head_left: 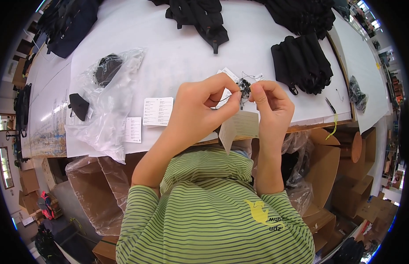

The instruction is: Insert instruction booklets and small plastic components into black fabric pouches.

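Note:
My left hand (206, 103) pinches a thin black cord between thumb and forefinger, just above the table's front edge. Close beside it, my right hand (272, 103) is closed in a pinch; what lies between its fingertips is too small to make out. A tangled bunch of black strings (244, 89) shows between the two hands. Below them hangs a folded cream paper tag (245, 123), partly hidden by my left hand. White printed cards (158, 111) lie stacked left of my left forearm, near a single card (133, 130).
A clear plastic bag (96, 119) with black items lies at left, near a small black pouch (79, 107). Folded black fabric pieces (301, 64) are piled at right, more (200, 20) at the back. Small scissors (330, 105) rest near the right edge. Cardboard boxes (321, 171) stand below.

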`<state>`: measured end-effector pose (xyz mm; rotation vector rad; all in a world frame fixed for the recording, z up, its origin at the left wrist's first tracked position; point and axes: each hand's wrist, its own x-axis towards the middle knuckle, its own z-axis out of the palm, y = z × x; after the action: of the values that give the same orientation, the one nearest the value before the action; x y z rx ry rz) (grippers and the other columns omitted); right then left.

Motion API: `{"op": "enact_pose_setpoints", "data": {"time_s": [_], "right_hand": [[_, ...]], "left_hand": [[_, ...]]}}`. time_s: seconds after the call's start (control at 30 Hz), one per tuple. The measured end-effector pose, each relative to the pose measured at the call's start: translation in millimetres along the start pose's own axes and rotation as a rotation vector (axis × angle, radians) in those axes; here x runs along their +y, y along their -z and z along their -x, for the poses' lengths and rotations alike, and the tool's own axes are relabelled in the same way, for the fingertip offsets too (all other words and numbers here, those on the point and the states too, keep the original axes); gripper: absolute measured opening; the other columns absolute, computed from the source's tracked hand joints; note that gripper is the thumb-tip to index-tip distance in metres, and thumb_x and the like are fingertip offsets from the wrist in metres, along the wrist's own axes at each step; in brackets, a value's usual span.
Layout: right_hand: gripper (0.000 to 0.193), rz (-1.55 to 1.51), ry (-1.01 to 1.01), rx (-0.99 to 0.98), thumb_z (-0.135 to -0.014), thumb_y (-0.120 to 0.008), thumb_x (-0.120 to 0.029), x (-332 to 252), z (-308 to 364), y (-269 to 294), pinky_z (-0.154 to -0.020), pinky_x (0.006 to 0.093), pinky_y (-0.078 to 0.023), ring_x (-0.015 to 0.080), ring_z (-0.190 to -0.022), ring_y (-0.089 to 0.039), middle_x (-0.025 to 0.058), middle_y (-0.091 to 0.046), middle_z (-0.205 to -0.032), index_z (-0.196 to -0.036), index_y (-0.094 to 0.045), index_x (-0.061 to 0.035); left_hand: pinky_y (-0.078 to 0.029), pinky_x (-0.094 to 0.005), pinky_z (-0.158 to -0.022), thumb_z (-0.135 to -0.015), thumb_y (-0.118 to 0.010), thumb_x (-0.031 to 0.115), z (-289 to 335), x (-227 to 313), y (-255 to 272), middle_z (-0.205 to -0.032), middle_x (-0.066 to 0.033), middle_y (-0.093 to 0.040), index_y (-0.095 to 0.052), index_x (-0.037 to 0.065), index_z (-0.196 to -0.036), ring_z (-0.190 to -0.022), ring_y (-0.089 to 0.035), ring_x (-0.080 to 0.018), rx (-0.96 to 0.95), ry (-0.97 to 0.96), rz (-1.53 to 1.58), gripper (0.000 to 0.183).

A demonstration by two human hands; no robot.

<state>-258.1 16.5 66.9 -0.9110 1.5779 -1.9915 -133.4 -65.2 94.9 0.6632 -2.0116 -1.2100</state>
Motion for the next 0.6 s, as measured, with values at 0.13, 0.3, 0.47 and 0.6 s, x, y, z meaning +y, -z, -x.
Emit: {"op": "enact_pose_setpoints", "data": {"time_s": [0.13, 0.3, 0.47, 0.6], "right_hand": [[0.014, 0.011, -0.015, -0.024, -0.083, -0.072, -0.015, 1.3, 0.1, 1.6, -0.058, 0.0188, -0.038, 0.0045, -0.063, -0.054, -0.0021, -0.061, -0.068, -0.082, -0.067, -0.002], [0.014, 0.022, 0.006, -0.027, -0.082, -0.073, -0.015, 5.2, 0.0, 0.6, -0.058, 0.0189, -0.037, 0.0039, -0.062, -0.054, -0.0019, -0.061, -0.068, -0.082, -0.067, -0.0022], [0.013, 0.211, 0.126, 0.018, -0.08, -0.074, -0.014, 6.2, 0.9, -0.8, -0.052, 0.0185, -0.031, 0.0029, -0.056, -0.043, -0.0037, -0.059, -0.066, -0.078, -0.066, -0.0039], [0.012, 0.253, 0.177, 0.037, -0.078, -0.075, -0.013, 5.0, 1.8, -5.0, -0.05, 0.0185, -0.029, 0.0034, -0.055, -0.04, -0.0039, -0.058, -0.066, -0.076, -0.066, -0.0045]], "left_hand": [[-0.019, -0.0202, -0.044, -0.078, -0.066, 0.007, 0.3, -2.0, 0.2, -0.053, 0.0069, -0.029, -0.063, 0.003, -0.078, -0.05, -0.025, -0.0015, -0.007, 0.016, 0.005, 0.004], [-0.019, -0.0205, -0.044, -0.077, -0.066, 0.007, 0.2, -4.1, -0.4, -0.053, 0.0069, -0.029, -0.063, 0.003, -0.078, -0.05, -0.026, -0.0015, -0.013, 0.016, -0.008, 0.005], [-0.019, -0.0213, -0.044, -0.077, -0.066, 0.006, -0.7, -5.8, -0.7, -0.053, 0.0066, -0.028, -0.062, 0.003, -0.077, -0.049, -0.025, -0.0019, -0.001, -0.001, -0.033, 0.005], [-0.018, -0.0218, -0.044, -0.077, -0.066, 0.006, -0.8, -4.1, -0.9, -0.052, 0.0063, -0.028, -0.061, 0.003, -0.076, -0.049, -0.025, -0.0022, 0.0, -0.007, -0.068, 0.005]]}}
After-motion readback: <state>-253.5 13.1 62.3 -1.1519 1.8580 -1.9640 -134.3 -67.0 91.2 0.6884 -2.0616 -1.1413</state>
